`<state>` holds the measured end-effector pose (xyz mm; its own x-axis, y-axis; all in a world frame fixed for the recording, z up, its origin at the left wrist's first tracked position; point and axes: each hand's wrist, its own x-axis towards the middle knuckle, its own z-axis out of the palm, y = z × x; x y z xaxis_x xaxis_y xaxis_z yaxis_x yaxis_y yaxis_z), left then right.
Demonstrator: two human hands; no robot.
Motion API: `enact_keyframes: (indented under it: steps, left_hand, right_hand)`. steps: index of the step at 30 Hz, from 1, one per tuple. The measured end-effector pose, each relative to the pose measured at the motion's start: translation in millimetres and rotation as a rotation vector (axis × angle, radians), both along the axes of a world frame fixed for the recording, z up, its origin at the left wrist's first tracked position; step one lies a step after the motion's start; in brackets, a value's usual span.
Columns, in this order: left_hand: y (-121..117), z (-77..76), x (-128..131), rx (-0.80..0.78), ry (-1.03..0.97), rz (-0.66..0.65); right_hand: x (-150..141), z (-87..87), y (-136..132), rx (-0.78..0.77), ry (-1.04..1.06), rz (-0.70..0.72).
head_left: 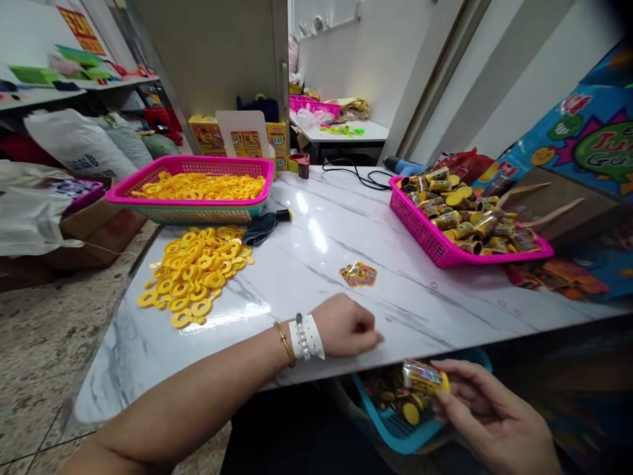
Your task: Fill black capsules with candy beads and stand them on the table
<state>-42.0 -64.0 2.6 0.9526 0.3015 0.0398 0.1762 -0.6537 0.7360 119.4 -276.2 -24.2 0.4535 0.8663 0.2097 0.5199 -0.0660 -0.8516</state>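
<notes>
My right hand (494, 412) pinches a small clear tube (422, 376) with a yellow cap and a printed label, tilted above a blue basket (398, 441) below the table edge. More yellow-capped tubes lie in that basket. Curled closed, my left hand (346, 326) rests near the front edge of the white marbled table (316, 290); whether its fingers hold anything is hidden. Just beyond it lies a small pile of printed stickers (359, 274). Farther left is a heap of yellow plastic rings (198, 270).
A pink basket (420, 237) full of capped tubes stands at the right. Another pink basket (192, 161) holds yellow rings at the back left, with a dark bottle-like thing (262, 227) beside it. A tape roll (301, 165), yellow boxes and a black cable are at the back.
</notes>
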Motion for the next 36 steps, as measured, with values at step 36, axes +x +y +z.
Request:
enact_keyframes:
  steps: [36]
  left_hand:
    - [91, -29.4, -8, -0.572, -0.296, 0.713]
  right_hand:
    - [13, 15.9, 257, 0.107, -0.291, 0.625]
